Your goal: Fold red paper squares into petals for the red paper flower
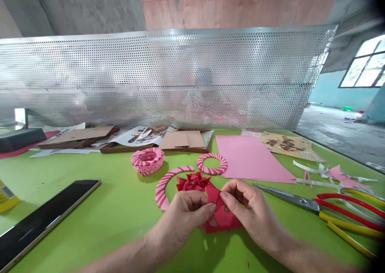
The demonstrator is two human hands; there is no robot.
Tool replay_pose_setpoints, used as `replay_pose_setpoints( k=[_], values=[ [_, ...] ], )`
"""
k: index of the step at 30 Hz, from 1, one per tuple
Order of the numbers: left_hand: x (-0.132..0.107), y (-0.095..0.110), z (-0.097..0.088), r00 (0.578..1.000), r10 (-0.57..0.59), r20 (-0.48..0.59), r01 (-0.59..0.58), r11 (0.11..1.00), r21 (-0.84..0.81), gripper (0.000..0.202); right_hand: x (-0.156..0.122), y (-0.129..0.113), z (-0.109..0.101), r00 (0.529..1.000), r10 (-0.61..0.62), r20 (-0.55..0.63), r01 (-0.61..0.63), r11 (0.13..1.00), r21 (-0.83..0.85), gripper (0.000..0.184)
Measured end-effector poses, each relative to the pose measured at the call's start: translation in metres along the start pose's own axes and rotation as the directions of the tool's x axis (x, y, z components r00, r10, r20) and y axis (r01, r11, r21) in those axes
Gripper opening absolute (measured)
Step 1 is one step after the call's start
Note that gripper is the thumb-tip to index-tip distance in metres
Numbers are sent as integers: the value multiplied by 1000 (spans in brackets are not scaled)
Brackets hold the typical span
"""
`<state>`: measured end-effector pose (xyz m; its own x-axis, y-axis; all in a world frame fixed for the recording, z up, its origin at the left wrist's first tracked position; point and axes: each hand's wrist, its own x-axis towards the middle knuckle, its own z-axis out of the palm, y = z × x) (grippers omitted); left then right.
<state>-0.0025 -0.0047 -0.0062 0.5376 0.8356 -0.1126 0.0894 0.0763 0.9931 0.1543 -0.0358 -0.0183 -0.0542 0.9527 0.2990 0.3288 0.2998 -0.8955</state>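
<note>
- Fingers [231, 195] of the left hand [183, 219] and right hand [249, 209] are pinched together on a folded red paper [221, 217], seemingly to keep its creases tight, over the green bench [120, 213].
- Red rosette [194, 183] of folded points lies just beyond the left hand, probably kept close because it matches the red paper.
- Striped ring [161, 191] of pink and white curves around the rosette's left side.
- Scissors [285, 197] lie just right of the right hand, blades toward it, likely left handy for cutting.
- Small ring [212, 163] and striped basket [147, 160] sit farther out, near the pink sheet [249, 156].
- Tablet [39, 221] lies well left, apart from the paperwork.
- Card trays [183, 149] line the far edge, before a perforated metal screen [168, 76].
</note>
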Motion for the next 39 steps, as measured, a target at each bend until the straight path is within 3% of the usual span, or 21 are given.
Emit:
replay_pose_setpoints(
  k=[10, 15, 19, 23, 28, 34, 39],
  values=[
    [0, -3, 4, 1000, 20, -11, -20, 999, 27, 18, -2, 1, 3, 997, -61, -42, 57, 994, -93, 15],
    [0, -1, 7, 998, 62, 23, -61, 997, -41, 15, -3, 1, 3, 991, -120, -51, 113, 987, -118, 14],
    [0, 1, 7, 997, 80, 15, -78, 994, -82, 18, -5, 2, 4, 988, -141, -62, 137, 988, -64, 14],
    [-2, 0, 6, 992, 114, 59, -109, 991, -83, 24, -7, -1, 5, 996, -87, -35, 90, 993, 76, 14],
    [-6, -3, 8, 987, 144, 74, -145, 989, 7, 27, -5, -6, 6, 989, -120, 91, 116, 992, 44, 14],
    [-7, -1, 10, 982, 180, 49, -185, 975, 126, 26, -7, -2, 7, 971, -237, 45, 240, 967, -82, 14],
    [-8, 4, 11, 973, 232, 16, -228, 940, 255, 16, -9, -1, 5, 963, -268, 42, 271, 954, -128, 13]
  ],
)
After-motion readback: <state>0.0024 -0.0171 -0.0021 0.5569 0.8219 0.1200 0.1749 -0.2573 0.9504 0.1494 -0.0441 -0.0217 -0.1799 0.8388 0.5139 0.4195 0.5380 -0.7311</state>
